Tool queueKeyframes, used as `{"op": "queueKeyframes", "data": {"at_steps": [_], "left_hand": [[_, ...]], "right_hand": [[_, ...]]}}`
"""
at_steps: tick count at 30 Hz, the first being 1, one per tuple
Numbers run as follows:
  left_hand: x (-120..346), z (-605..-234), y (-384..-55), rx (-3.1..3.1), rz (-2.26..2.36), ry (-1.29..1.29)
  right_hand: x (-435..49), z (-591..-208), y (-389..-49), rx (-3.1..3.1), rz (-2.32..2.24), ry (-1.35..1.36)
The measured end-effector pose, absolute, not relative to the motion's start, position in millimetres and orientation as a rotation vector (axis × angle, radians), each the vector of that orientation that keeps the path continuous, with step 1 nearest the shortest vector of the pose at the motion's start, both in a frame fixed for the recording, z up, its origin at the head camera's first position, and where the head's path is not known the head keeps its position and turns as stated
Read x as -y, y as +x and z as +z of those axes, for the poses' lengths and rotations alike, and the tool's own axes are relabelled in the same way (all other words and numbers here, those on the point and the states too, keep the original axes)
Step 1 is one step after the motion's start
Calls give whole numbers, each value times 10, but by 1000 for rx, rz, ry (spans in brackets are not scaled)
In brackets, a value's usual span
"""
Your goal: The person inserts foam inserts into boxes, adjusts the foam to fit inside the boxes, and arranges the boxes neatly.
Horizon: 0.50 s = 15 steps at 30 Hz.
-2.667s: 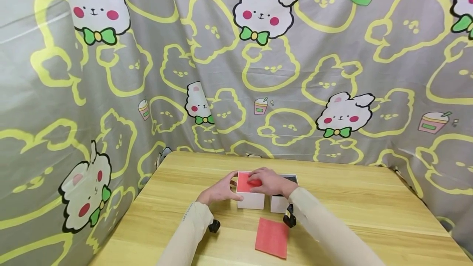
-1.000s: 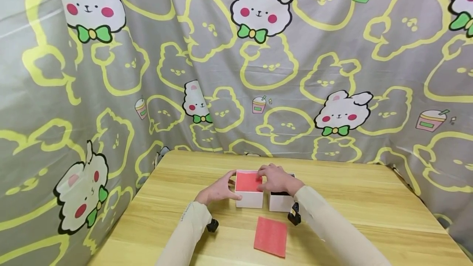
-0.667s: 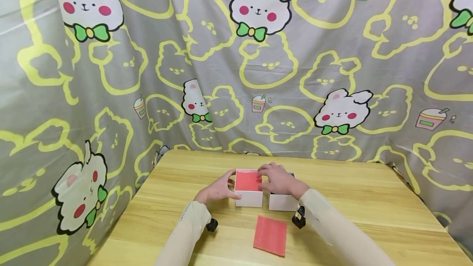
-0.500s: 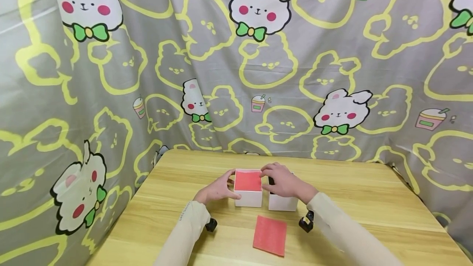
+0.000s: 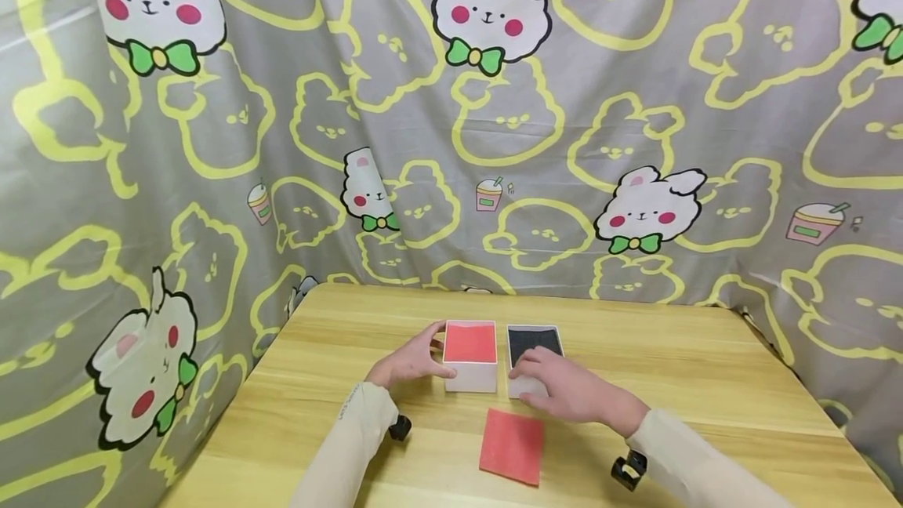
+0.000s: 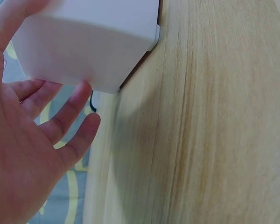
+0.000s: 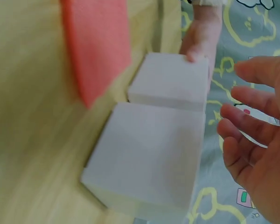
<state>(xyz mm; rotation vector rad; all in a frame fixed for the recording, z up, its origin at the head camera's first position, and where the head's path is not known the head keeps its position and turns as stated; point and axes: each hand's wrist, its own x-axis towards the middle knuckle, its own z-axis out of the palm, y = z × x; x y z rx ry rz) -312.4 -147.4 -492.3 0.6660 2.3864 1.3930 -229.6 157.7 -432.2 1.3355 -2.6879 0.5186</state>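
Note:
My left hand holds the left white box at its left side, thumb at the front and fingers behind. In the left wrist view, fingertips of that hand touch the box's wall. A flat red sheet fills this box near its rim. Beside it stands a second white box with a dark sheet inside. My right hand hovers over that box's front, fingers loosely bent and holding nothing; the right wrist view shows the hand apart from the boxes.
A red square piece, soft-looking, lies on the wooden table in front of the boxes. A narrow gap separates the boxes. Behind the table hangs a grey patterned curtain. Black wrist cameras sit under both sleeves.
My right hand has left the red sheet in the left box and moved right and toward me, uncovering the dark sheet. My left hand keeps its hold on the box.

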Motion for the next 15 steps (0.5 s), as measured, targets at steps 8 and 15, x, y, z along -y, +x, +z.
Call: {"op": "queueKeyframes", "data": {"at_steps": [8, 15], "left_hand": [[1488, -4934, -3121, -2366, 1417, 667], [1488, -4923, -3124, -2351, 1437, 711]], "right_hand": [[-1569, -4571, -2138, 2718, 428, 1416], [-1510, -4745, -2038, 2759, 298, 1432]]}}
